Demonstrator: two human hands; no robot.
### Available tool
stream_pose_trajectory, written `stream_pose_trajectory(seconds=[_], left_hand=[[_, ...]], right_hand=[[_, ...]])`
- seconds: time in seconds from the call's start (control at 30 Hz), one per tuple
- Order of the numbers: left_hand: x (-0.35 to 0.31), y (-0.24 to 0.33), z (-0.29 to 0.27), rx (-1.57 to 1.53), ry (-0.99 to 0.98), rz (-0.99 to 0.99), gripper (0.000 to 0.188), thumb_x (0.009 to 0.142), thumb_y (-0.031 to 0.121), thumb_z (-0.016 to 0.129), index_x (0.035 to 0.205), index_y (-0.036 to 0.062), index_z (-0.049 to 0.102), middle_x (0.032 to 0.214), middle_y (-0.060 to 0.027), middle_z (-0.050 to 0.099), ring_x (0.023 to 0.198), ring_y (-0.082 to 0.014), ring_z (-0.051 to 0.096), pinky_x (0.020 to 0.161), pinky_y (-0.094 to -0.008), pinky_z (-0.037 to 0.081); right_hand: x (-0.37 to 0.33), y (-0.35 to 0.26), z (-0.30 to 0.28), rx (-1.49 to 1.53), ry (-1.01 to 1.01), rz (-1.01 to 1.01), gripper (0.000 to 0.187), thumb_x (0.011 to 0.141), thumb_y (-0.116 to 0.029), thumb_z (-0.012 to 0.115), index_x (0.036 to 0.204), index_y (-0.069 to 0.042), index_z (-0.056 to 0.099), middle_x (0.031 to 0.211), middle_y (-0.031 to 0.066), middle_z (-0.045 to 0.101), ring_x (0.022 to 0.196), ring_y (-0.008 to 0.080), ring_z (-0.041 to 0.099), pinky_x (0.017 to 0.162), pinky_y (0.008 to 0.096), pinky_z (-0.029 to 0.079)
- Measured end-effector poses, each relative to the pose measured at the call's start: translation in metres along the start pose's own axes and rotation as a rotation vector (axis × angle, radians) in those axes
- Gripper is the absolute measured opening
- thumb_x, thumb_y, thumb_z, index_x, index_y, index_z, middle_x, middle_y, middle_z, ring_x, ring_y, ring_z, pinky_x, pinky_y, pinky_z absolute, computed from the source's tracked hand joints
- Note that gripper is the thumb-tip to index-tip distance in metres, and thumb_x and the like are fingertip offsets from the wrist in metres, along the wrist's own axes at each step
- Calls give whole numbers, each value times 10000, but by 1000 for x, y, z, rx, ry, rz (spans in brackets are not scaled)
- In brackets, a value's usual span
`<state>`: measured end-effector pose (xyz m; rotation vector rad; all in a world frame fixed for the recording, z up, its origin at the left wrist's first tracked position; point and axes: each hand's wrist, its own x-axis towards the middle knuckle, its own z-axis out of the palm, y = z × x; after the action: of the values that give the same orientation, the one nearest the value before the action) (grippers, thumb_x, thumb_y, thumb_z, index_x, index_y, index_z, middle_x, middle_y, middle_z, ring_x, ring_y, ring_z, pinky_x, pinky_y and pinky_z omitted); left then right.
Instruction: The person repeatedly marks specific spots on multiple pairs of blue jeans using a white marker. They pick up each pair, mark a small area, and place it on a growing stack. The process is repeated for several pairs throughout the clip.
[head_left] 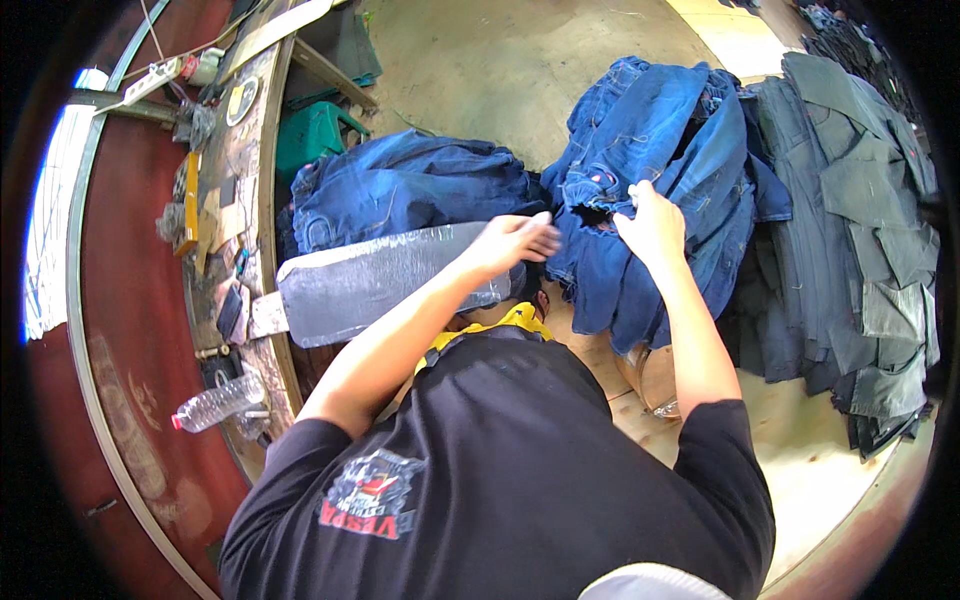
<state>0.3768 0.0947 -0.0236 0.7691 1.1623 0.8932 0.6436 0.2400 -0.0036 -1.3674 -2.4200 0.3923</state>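
Note:
A heap of blue jeans (650, 130) lies in front of me, right of centre. On its near side my right hand (656, 228) grips the edge of a pair beside a dark opening in the cloth. My left hand (515, 243) hovers just left of that opening, over the end of a dark padded board (385, 278). Its fingers are curled and smeared by motion, so whether they hold anything is unclear. More blue jeans (410, 190) are heaped behind the board.
Stacked dark grey trousers (840, 230) stand at the right. Along the left runs a worn wooden bench (250, 170) with small tools and a clear plastic bottle (222, 402). A green plastic stool (310, 135) sits behind the left jeans. A yellow cloth (515, 322) lies at my lap.

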Motion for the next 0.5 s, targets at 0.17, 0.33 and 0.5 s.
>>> stream_pose_trajectory(seconds=[0.17,0.33,0.5], left_hand=[[49,18,49,-731,115,-50,558,1086,509,625,1325,8,677,1236,-158,746,1155,-308,715,1035,-502,566],[20,13,13,-719,539,18,286,1056,112,647,1329,29,667,1239,-145,740,1126,-316,723,1050,-515,573],[-41,-28,-52,-830,395,168,386,1065,58,621,1450,81,606,1366,-117,705,1251,-314,681,1131,-539,531]], right_hand=[[-34,-90,-22,247,-73,69,421,774,-209,873,1043,-45,595,897,194,726,899,445,738,774,529,570],[-86,-160,42,267,-235,23,518,811,-172,860,1164,37,543,1123,263,612,1037,500,670,887,541,570],[-117,-209,69,309,-199,-107,459,834,-205,845,1125,14,565,1142,235,574,1069,452,648,901,529,558]])
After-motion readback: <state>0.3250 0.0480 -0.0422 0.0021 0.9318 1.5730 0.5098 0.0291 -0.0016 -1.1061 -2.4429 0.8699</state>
